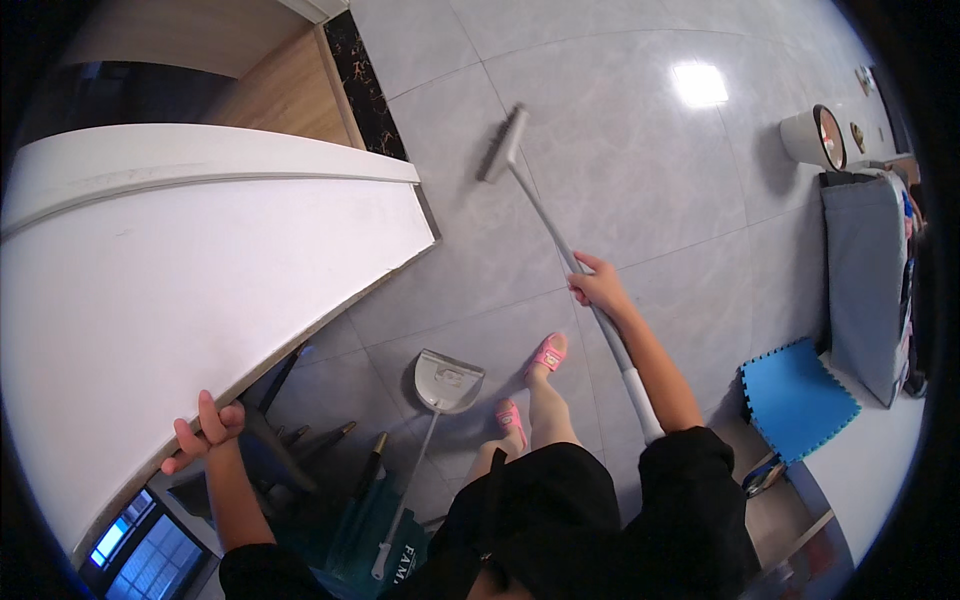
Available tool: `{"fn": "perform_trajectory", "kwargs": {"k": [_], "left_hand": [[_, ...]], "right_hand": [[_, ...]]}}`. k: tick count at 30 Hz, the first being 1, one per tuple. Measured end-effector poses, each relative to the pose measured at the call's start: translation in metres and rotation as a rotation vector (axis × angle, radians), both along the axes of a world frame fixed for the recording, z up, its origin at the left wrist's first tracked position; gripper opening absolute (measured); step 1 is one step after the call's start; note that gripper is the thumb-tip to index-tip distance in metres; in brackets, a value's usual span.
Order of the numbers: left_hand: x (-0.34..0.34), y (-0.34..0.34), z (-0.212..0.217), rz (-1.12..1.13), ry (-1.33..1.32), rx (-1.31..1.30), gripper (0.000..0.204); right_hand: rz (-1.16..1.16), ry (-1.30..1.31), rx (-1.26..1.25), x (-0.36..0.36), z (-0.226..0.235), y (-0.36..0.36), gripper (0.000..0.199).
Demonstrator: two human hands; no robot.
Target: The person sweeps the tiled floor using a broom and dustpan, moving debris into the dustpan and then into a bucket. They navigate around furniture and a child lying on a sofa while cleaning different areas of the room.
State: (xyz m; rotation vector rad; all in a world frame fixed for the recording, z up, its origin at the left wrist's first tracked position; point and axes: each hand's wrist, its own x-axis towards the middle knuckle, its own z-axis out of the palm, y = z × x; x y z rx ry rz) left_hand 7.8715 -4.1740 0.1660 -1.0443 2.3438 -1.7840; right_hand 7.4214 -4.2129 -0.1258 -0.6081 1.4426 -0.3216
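A grey and white broom [543, 212] slants across the floor ahead of me, its narrow head touching or just above the tiles. My right hand [598, 287] is closed around the middle of its handle, and the handle's upper end reaches back beside my right forearm. On the left, my left hand [206, 433] rests with fingers apart against the edge of a white wall [230, 270]. A long-handled dustpan [449, 383] lies or stands on the floor left of my feet, with some debris or marks in its pan.
Dark-handled objects and a green bag [405, 550] crowd the floor below my left arm. At the right are a white bin [812, 138], a grey fabric-sided container [868, 275] and a blue foam mat [797, 400]. A doorway with a black threshold [362, 85] opens at the far left.
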Motion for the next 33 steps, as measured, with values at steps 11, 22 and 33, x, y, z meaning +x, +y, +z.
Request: {"fn": "perform_trajectory", "kwargs": {"k": [11, 22, 33], "left_hand": [[-0.005, -0.009, -0.006, 0.005, 0.002, -0.027, 0.023], [-0.002, -0.01, -0.008, -0.012, 0.056, -0.048, 0.028], [-0.02, -0.003, -0.003, -0.03, 0.181, -0.02, 0.027]], "right_hand": [[0.042, -0.077, 0.05, 0.092, -0.073, -0.017, 0.049], [-0.144, -0.146, 0.09, 0.067, -0.068, -0.046, 0.05], [-0.384, 0.139, 0.306, -0.132, 0.0, 0.176, 0.051]]}}
